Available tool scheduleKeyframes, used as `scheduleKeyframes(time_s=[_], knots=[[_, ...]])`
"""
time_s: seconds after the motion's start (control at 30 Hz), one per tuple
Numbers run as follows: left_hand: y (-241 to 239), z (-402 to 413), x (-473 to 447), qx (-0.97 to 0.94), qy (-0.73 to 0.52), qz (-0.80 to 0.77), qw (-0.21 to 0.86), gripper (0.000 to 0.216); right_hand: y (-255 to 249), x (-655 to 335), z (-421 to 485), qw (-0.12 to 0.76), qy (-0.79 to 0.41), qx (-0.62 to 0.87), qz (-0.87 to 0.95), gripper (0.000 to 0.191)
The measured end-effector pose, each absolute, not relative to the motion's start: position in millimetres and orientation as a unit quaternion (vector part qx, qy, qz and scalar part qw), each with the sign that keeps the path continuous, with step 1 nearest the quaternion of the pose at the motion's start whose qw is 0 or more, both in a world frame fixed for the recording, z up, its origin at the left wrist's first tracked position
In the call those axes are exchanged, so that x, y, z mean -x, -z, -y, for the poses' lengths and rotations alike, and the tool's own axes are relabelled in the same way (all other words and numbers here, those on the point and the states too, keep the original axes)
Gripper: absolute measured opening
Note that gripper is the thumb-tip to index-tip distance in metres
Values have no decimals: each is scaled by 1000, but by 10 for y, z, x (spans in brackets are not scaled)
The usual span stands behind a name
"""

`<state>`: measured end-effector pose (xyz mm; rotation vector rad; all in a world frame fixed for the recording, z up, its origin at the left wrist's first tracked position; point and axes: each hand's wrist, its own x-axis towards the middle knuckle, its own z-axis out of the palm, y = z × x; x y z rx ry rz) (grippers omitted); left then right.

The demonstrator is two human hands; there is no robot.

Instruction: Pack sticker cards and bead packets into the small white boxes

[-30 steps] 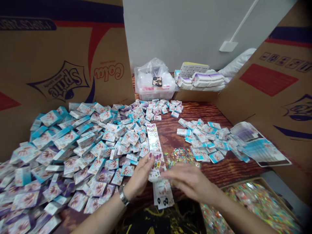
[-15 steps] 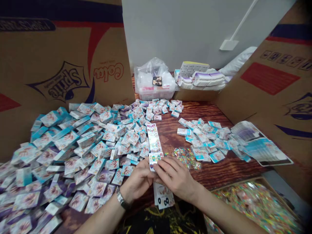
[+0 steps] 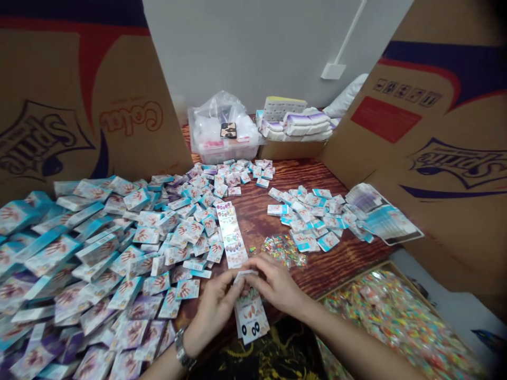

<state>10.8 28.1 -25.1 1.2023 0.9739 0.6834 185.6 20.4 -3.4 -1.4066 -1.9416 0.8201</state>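
My left hand (image 3: 219, 298) and my right hand (image 3: 277, 285) meet near the table's front edge. Between their fingertips they pinch a small folded white paper (image 3: 245, 274), seen mostly edge-on. Just beyond the fingers lies a long white strip of colourful oval stickers (image 3: 232, 235). Under my hands a printed leaflet (image 3: 253, 322) with black ovals hangs toward me; its upper part is covered by the fingers. To the right of the strip is a little heap of clear packets with coloured bits (image 3: 283, 250).
Small blue-and-white printed boxes (image 3: 119, 253) are piled at left, with a smaller group (image 3: 312, 216) at right. Large cartons (image 3: 91, 105) flank the table. A plastic tub (image 3: 225, 150) stands behind. A carton of colourful packets (image 3: 396, 316) sits at lower right, below leaflets (image 3: 388, 216).
My fingers have gone from the strip's near end to a folded paper held edge-up, closer to me. The view has turned right, shifting the scene leftward.
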Motion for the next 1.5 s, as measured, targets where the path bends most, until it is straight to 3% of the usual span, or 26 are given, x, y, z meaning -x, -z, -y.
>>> scheduleKeyframes(time_s=[0.2, 0.3, 0.4, 0.63, 0.9, 1.07, 1.3, 1.5], knots=[[360, -374, -344, -625, -285, -445, 575, 21, 173, -2157, -170, 282, -303, 534, 737, 16], [297, -580, -409, -675, -303, -461, 491, 19, 231, -2479, -311, 307, -246, 611, 687, 20], [234, -781, -401, -677, -342, -474, 446, 20, 307, -2701, -519, 257, -237, 645, 680, 22], [238, -824, -350, -655, -360, -469, 470, 18, 488, -2488, -968, 116, -299, 563, 762, 13], [239, -816, -359, -677, -337, -466, 459, 18, 608, -2223, -1102, -19, -268, 574, 773, 24], [136, -1244, -785, -823, -225, -424, 304, 23, 635, -2186, -1042, -13, -246, 568, 785, 30], [432, -2019, -1814, -893, -114, -369, 232, 30, 685, -2233, -910, 46, -211, 572, 792, 38], [531, -2157, -1917, -892, -93, -368, 245, 33, 599, -2375, -776, 110, -200, 590, 775, 14]])
